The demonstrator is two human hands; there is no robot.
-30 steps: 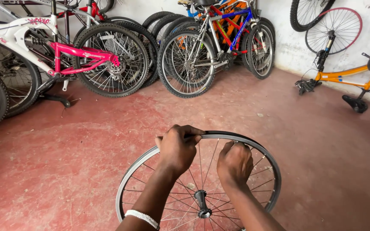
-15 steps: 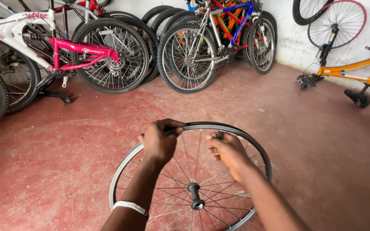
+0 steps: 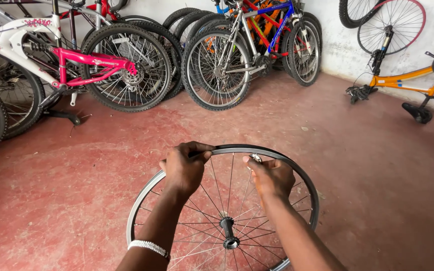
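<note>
Since the earlier frame your right hand has slid off the top of the wheel rim down onto the spokes, fingers pinching a small metal tool. Your left hand grips the rim's top edge. The wheel stands upright under both hands, hub below them. Parked bicycles line the wall beyond your hands.

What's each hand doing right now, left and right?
Left hand: closed, gripping the top of the wheel rim.
Right hand: closed, pinching a small metal tool just inside the rim.
</note>
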